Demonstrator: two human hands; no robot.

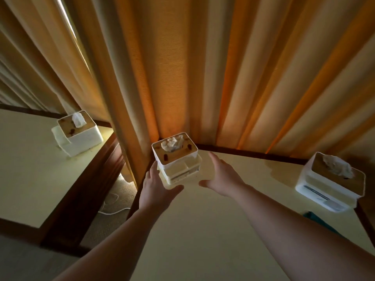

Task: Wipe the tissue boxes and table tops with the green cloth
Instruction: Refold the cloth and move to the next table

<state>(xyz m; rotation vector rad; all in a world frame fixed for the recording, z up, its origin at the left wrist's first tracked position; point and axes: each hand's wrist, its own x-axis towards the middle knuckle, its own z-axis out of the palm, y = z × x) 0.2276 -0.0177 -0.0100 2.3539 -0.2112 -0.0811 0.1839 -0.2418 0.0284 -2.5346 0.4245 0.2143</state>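
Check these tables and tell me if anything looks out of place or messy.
The tissue box between the hands sits at the table's far corner, on its edge. A glossy wet-looking patch lies on the table top near the curtain. The green cloth lies at the right edge, in neither hand. Nothing looks damaged.

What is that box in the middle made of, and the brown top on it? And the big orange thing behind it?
The middle tissue box looks like smooth white plastic, from its even walls and rounded corners. Its lid looks like light wood or a wood print; I cannot tell which. The curtain looks like woven cloth: it hangs in long folds with a fine ribbed weave, and light glows through it.
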